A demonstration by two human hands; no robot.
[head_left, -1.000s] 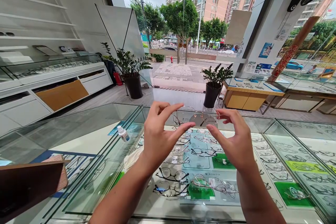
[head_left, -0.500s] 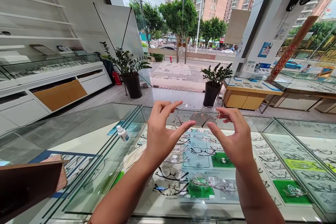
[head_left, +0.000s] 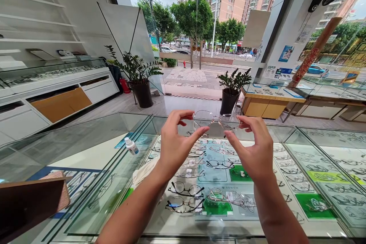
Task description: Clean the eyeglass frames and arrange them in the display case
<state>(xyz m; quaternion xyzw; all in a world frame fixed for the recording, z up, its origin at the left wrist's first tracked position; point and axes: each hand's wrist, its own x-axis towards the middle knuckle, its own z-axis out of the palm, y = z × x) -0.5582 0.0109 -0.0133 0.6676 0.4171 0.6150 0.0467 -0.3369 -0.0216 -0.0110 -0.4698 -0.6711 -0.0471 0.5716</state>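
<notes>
A pair of thin metal-rimmed eyeglasses (head_left: 216,118) is held up over the glass display case, lenses facing away from me. My left hand (head_left: 175,143) has its index finger at the left end of the frame, with its thumb lower down near the left lens. My right hand (head_left: 254,146) pinches the right end, its thumb below the right lens. The temple arms are partly hidden by the fingers and hard to make out. Below both hands, several rows of glasses, among them a dark-framed pair (head_left: 187,189), lie inside the case.
On the glass to the left stands a small white bottle (head_left: 131,146). A cream cloth (head_left: 144,169) lies beside my left forearm. A brown box-like object (head_left: 31,206) juts in at the lower left. Beyond the case stand two potted plants (head_left: 143,93) and another display counter (head_left: 264,103).
My left index finger, which was raised and stretched out, now bends in at the frame's left end. The eyeglasses are slightly higher and more level. The view has shifted a little.
</notes>
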